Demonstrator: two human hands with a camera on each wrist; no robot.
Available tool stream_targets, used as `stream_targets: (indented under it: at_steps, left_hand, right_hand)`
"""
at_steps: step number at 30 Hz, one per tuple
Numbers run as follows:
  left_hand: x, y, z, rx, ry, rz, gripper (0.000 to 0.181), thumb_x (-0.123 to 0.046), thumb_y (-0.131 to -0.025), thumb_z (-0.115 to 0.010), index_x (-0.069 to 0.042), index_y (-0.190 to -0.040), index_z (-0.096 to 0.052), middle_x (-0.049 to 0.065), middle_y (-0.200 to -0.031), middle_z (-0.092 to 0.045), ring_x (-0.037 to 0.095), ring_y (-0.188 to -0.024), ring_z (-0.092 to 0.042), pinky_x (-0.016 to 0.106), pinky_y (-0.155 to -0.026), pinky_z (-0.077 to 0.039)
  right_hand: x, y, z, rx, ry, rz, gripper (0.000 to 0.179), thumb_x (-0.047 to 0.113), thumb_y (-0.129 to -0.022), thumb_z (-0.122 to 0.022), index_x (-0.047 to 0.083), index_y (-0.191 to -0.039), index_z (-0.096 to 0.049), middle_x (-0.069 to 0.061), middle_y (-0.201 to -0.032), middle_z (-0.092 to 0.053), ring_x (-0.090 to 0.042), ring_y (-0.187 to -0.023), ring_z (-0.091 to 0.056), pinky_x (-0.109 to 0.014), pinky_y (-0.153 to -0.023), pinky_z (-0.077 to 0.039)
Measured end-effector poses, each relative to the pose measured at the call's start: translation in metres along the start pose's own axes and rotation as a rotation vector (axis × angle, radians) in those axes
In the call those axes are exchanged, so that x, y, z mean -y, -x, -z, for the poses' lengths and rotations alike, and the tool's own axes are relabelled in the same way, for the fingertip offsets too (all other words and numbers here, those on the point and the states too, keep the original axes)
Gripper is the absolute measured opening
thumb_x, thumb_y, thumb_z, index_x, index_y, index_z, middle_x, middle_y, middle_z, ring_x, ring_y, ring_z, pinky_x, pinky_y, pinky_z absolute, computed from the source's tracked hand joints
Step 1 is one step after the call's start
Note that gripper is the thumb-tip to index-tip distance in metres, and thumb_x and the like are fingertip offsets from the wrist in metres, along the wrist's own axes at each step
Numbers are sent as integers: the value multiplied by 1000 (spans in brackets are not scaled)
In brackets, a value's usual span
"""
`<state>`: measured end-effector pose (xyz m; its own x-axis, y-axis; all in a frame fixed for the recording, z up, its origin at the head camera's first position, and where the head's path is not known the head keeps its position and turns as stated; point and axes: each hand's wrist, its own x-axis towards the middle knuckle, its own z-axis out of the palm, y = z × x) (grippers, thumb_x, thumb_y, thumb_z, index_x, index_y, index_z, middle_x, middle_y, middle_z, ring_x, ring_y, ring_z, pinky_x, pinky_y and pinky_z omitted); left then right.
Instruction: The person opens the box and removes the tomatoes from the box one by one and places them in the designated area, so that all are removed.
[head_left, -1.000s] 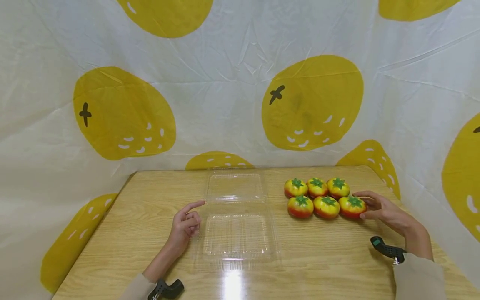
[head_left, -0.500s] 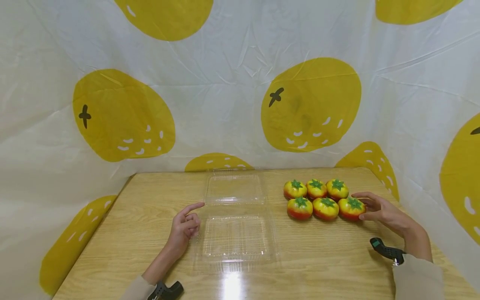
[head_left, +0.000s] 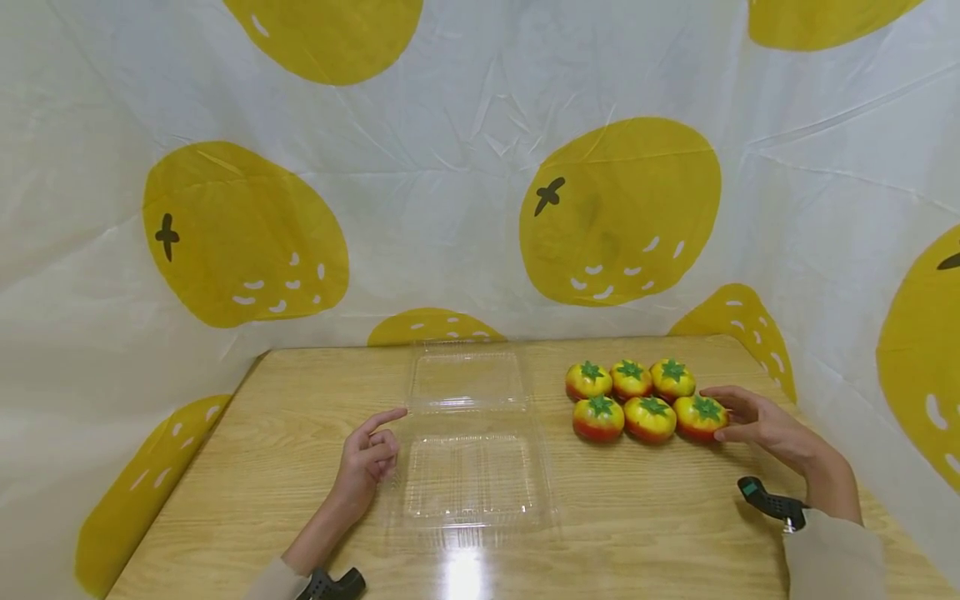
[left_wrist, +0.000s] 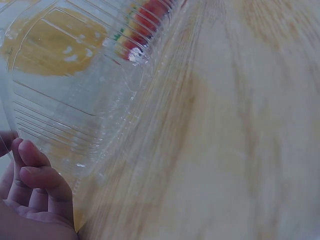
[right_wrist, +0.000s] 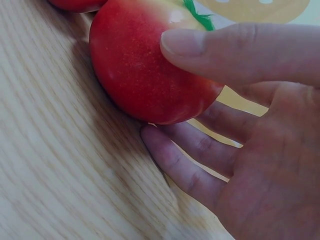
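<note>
A clear plastic clamshell container [head_left: 468,527] lies open on the wooden table, its lid [head_left: 468,402] folded back toward the curtain. At the container's left rim, my left hand [head_left: 367,460] pinches the edge between thumb and curled fingers, the index finger stretched out along the side. Several yellow-and-red toy tomatoes with green leaf tops stand in two rows to the right. My right hand [head_left: 776,429] grips the front-row right toy tomato [head_left: 699,419]. In the right wrist view, its thumb lies on the toy tomato's side [right_wrist: 135,65], with fingers around the far side and underneath.
Beside the held one stand the front-row middle toy tomato [head_left: 649,421] and front-row left toy tomato [head_left: 597,421]. Behind them is the back row [head_left: 631,381]. A white curtain [head_left: 442,225] printed with yellow fruit surrounds the wooden table [head_left: 615,517] at the back and sides.
Both hands keep their places on the container and the toy tomato. Only the head view has shifted very slightly.
</note>
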<state>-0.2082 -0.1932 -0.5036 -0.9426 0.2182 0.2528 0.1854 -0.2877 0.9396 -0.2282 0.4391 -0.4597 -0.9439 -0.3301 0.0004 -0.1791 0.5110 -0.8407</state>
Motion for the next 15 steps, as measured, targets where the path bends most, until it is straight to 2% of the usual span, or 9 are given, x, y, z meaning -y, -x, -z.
stream_targets:
  at_steps: [4,10,13,15]
  left_hand:
    - [-1,0,1,-4,1,-8,53,12,-91,-46,17,-144,-41,-5,-72,-58,5,-56,-50,37,-47,-21]
    - [1,-1,2,19,23,-17,53,12,-93,-44,15,-145,-41,-6,-74,-60,4,-56,-51,27,-45,-29]
    - [1,-2,1,19,20,-6,54,9,-94,-44,11,-147,-40,-6,-72,-58,5,-55,-48,29,-46,-27]
    - [-1,-3,-1,-9,10,8,55,6,-95,-44,7,-150,-39,-6,-67,-53,8,-54,-42,29,-46,-24]
  right_hand:
    - [1,-2,0,12,-15,18,63,6,-93,-70,-5,-148,-41,33,-131,-43,19,-113,-45,-15,-84,-50]
    - [7,3,2,11,1,-13,67,10,-94,-70,-5,-151,-37,34,-130,-43,18,-112,-47,-17,-85,-51]
    - [11,9,7,-3,23,0,61,10,-97,-66,0,-151,-40,36,-130,-46,19,-112,-48,-18,-84,-52]
    - [16,12,10,-22,37,23,56,8,-98,-64,6,-151,-43,36,-130,-48,20,-113,-48,-19,-83,-52]
